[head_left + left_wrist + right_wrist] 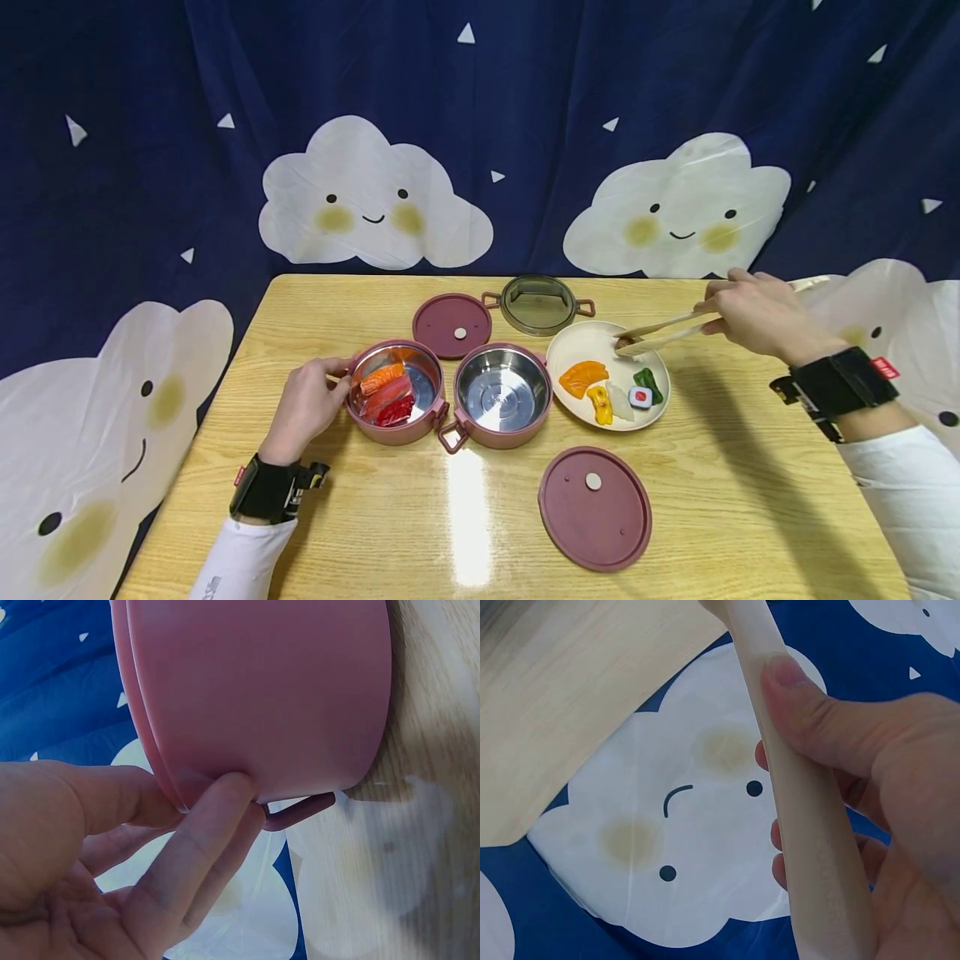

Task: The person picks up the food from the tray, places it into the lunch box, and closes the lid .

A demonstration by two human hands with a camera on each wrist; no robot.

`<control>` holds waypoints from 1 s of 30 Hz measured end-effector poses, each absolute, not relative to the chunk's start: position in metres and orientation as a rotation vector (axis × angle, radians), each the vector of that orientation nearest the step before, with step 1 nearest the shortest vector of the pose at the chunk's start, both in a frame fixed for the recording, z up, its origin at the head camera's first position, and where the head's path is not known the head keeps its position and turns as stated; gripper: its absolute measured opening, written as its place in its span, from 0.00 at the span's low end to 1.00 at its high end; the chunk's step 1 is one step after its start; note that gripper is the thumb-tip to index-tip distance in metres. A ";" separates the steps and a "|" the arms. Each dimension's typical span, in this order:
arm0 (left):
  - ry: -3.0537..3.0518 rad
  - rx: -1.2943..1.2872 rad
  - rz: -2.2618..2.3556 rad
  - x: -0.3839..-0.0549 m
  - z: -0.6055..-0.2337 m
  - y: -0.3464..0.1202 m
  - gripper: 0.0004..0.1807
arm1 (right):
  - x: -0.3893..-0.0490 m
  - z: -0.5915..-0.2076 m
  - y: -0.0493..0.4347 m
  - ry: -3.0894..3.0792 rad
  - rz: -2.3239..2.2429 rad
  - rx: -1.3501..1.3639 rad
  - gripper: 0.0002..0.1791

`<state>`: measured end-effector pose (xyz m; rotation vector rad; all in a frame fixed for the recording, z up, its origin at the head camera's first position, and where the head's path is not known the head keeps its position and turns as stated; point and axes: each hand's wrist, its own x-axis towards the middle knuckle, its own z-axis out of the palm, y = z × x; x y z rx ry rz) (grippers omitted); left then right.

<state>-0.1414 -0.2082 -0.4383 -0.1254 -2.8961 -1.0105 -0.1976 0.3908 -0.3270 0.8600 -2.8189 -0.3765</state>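
Note:
My left hand (309,407) grips the left side of a pink pot (393,436), fingers and thumb at its rim; in the left wrist view a pot handle (304,811) juts out beside the fingers. Inside lie toy shrimp (382,378) and red sushi-topping pieces (388,397). My right hand (765,315) holds wooden tongs (667,338), whose light handle (817,847) fills its grasp. The tong tips are low over a cream plate (588,340), around a small brown piece (624,342). On the plate are orange, yellow, white and green toy foods and a sushi roll (640,397).
A second pink pot (501,438), showing its bare steel inside, stands between the first pot and the plate. One maroon lid (592,525) lies in front, another (450,321) behind the pots. A glass lid (537,305) rests at the table's back edge near a curtain.

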 end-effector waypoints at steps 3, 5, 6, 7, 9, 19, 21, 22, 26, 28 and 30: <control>-2.902 -0.121 -1.014 -0.142 -0.438 -0.208 0.16 | -0.196 -0.325 0.390 -2.775 -0.381 0.868 0.11; -2.901 -0.126 -1.014 -0.142 -0.438 -0.208 0.16 | -0.195 -0.322 0.388 -2.739 -0.369 0.882 0.11; -2.900 -0.129 -1.015 -0.142 -0.437 -0.208 0.16 | -0.195 -0.321 0.387 -2.718 -0.364 0.893 0.12; -2.899 -0.132 -1.015 -0.142 -0.437 -0.208 0.16 | -0.194 -0.320 0.386 -2.696 -0.356 0.901 0.12; -2.899 -0.137 -1.016 -0.142 -0.437 -0.208 0.16 | -0.193 -0.316 0.382 -2.664 -0.331 0.920 0.13; -2.899 -0.138 -1.006 -0.142 -0.438 -0.208 0.16 | -0.182 -0.298 0.350 -2.615 -0.296 0.971 0.12; -2.898 -0.136 -1.005 -0.142 -0.437 -0.208 0.16 | -0.181 -0.296 0.342 -2.606 -0.292 0.975 0.12; -2.898 -0.134 -1.004 -0.142 -0.437 -0.209 0.16 | -0.181 -0.295 0.339 -2.599 -0.291 0.977 0.12; -2.902 -0.129 -1.006 -0.142 -0.436 -0.209 0.16 | -0.179 -0.294 0.325 -2.571 -0.280 0.993 0.13; -2.904 -0.130 -1.005 -0.142 -0.436 -0.208 0.15 | -0.178 -0.294 0.319 -2.556 -0.281 1.010 0.12; -2.903 -0.133 -1.004 -0.141 -0.436 -0.208 0.15 | -0.177 -0.294 0.313 -2.544 -0.281 1.026 0.12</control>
